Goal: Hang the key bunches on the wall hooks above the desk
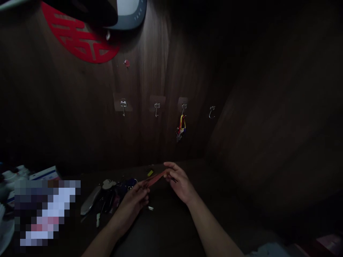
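A flat reddish strip (157, 179), perhaps a strap or ribbon, is stretched slantwise between my two hands above the dark surface. My left hand (135, 200) is closed around its lower left end. At the upper right end, the fingers of my right hand (180, 182) pinch it, with the index finger raised away. Small dark bits show by the fingers of both hands, too dim to name. Just behind the strip lies a small yellow object (150, 173). A small pale metallic piece (150, 208) rests near my left fingertips.
Left of my hands lie a silver elongated object (91, 200), a key (98, 219) and other small items. Boxes (44, 173) stand farther left. Wall hooks (157, 107) line the wood panel; one holds keys on a colourful cord (181, 127). A cap (131, 16) hangs above.
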The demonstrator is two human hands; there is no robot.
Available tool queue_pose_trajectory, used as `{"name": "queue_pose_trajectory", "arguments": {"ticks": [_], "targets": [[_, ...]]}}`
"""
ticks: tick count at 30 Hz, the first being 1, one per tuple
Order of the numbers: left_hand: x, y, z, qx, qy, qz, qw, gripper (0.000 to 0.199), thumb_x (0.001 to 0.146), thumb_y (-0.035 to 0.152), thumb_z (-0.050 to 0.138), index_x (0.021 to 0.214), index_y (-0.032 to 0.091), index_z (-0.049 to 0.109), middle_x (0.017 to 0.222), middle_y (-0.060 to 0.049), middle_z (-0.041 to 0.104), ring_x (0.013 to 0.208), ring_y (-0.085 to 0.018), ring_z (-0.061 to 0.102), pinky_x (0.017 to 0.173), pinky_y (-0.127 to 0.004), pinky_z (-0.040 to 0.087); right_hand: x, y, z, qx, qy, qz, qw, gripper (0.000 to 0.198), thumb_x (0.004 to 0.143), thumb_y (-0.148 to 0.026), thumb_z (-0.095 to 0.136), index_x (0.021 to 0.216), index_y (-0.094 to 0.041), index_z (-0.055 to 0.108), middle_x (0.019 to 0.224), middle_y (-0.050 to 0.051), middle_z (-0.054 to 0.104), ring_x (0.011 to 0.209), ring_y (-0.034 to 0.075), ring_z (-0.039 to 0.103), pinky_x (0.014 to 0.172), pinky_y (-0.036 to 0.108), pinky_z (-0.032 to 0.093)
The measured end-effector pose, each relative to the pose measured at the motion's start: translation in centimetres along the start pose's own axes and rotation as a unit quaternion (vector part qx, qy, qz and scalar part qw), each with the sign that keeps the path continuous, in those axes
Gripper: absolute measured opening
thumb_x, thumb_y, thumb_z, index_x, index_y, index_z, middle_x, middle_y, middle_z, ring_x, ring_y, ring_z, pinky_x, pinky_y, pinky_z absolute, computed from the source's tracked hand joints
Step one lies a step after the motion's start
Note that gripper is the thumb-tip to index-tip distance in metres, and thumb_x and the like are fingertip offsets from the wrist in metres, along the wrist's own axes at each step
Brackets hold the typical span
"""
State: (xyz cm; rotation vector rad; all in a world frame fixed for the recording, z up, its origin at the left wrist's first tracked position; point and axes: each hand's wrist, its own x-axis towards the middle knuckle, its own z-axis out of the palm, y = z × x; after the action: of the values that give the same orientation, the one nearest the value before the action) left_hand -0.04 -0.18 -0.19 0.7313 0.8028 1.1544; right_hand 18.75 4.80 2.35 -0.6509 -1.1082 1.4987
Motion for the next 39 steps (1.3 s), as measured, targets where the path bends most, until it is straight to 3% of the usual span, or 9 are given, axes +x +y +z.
{"name": "queue_pose_trajectory", "arguments": {"ticks": [5, 8, 11, 16, 23, 27, 31, 35, 39], "targets": [[-0.2, -0.1, 0.2, 0.061, -0.005, -0.009, 0.998, 0.036, 0.074, 0.035, 0.07, 0.107, 0.021, 0.066, 0.097, -0.004, 0.064, 0.075, -0.013, 0.058, 0.074, -0.026, 0.045, -0.4, -2.5, 1.1, 0.057, -0.029, -0.068, 0.996, 0.023, 0.078, -0.026, 0.061, 0.101, -0.021, 0.064, 0.095, 0.006, 0.071, 0.092, 0.017, 0.062, 0.081, 0.029, 0.044], [-0.1, -0.3, 0.0, 0.087, 0.009, -0.017, 0.996, 0.035, 0.073, 0.037, 0.069, 0.104, 0.021, 0.066, 0.1, -0.005, 0.066, 0.079, -0.015, 0.06, 0.074, -0.027, 0.046, -0.5, -4.9, 1.4, -0.011, -0.026, -0.108, 0.994, 0.028, 0.079, -0.026, 0.061, 0.108, -0.022, 0.061, 0.11, 0.008, 0.068, 0.101, 0.02, 0.062, 0.085, 0.034, 0.046], [0.2, -0.6, -0.1, 0.097, 0.01, -0.021, 0.995, 0.036, 0.069, 0.041, 0.072, 0.099, 0.021, 0.068, 0.094, -0.005, 0.068, 0.075, -0.015, 0.06, 0.07, -0.027, 0.047, -0.1, -7.1, 1.1, -0.126, 0.015, -0.159, 0.979, 0.032, 0.08, -0.029, 0.061, 0.111, -0.023, 0.06, 0.116, 0.008, 0.065, 0.097, 0.021, 0.064, 0.082, 0.036, 0.049], [0.4, -0.9, 0.0, 0.1, 0.013, -0.014, 0.995, 0.037, 0.068, 0.043, 0.073, 0.096, 0.02, 0.069, 0.089, -0.005, 0.068, 0.073, -0.016, 0.06, 0.068, -0.027, 0.047, 2.7, -9.4, -0.4, -0.239, 0.109, -0.283, 0.922, 0.026, 0.077, -0.03, 0.064, 0.102, -0.024, 0.063, 0.105, 0.005, 0.069, 0.08, 0.017, 0.066, 0.075, 0.034, 0.053], [1.6, -2.0, -0.4, 0.076, 0.03, -0.025, 0.996, 0.042, 0.057, 0.046, 0.08, 0.086, 0.019, 0.069, 0.081, -0.005, 0.068, 0.06, -0.014, 0.057, 0.058, -0.027, 0.045, 6.9, -12.4, -1.0, -0.336, 0.205, -0.413, 0.821, 0.024, 0.078, -0.024, 0.061, 0.101, -0.021, 0.065, 0.102, 0.007, 0.069, 0.092, 0.019, 0.064, 0.071, 0.03, 0.051], [1.8, -2.3, -0.7, 0.07, 0.024, -0.02, 0.997, 0.044, 0.057, 0.047, 0.08, 0.088, 0.018, 0.069, 0.082, -0.005, 0.068, 0.06, -0.013, 0.057, 0.057, -0.026, 0.044, 9.0, -13.9, -0.7, -0.403, 0.226, -0.432, 0.774, 0.026, 0.078, -0.024, 0.06, 0.103, -0.021, 0.065, 0.1, 0.007, 0.068, 0.089, 0.019, 0.064, 0.063, 0.027, 0.049], [1.7, -2.2, -1.0, 0.073, 0.013, -0.019, 0.997, 0.044, 0.06, 0.048, 0.077, 0.091, 0.018, 0.069, 0.085, -0.006, 0.068, 0.063, -0.015, 0.059, 0.06, -0.027, 0.045, 10.9, -14.2, -0.7, -0.451, 0.243, -0.431, 0.743, 0.026, 0.077, -0.023, 0.059, 0.102, -0.021, 0.065, 0.094, 0.006, 0.066, 0.082, 0.017, 0.062, 0.072, 0.03, 0.049], [1.9, -2.1, -1.4, 0.082, -0.013, -0.033, 0.996, 0.039, 0.065, 0.045, 0.075, 0.093, 0.018, 0.068, 0.087, -0.006, 0.068, 0.067, -0.016, 0.061, 0.064, -0.029, 0.047, 12.1, -13.9, -0.7, -0.49, 0.24, -0.432, 0.718, 0.023, 0.078, -0.023, 0.057, 0.099, -0.021, 0.065, 0.091, 0.005, 0.064, 0.08, 0.018, 0.059, 0.078, 0.031, 0.047], [1.9, -2.0, -1.6, 0.077, -0.026, -0.032, 0.996, 0.036, 0.067, 0.043, 0.075, 0.093, 0.019, 0.068, 0.085, -0.004, 0.068, 0.068, -0.015, 0.061, 0.066, -0.028, 0.048, 12.7, -13.5, -0.6, -0.5, 0.251, -0.428, 0.71, 0.016, 0.078, -0.024, 0.057, 0.093, -0.02, 0.064, 0.091, 0.005, 0.061, 0.077, 0.018, 0.058, 0.075, 0.031, 0.047]]}}
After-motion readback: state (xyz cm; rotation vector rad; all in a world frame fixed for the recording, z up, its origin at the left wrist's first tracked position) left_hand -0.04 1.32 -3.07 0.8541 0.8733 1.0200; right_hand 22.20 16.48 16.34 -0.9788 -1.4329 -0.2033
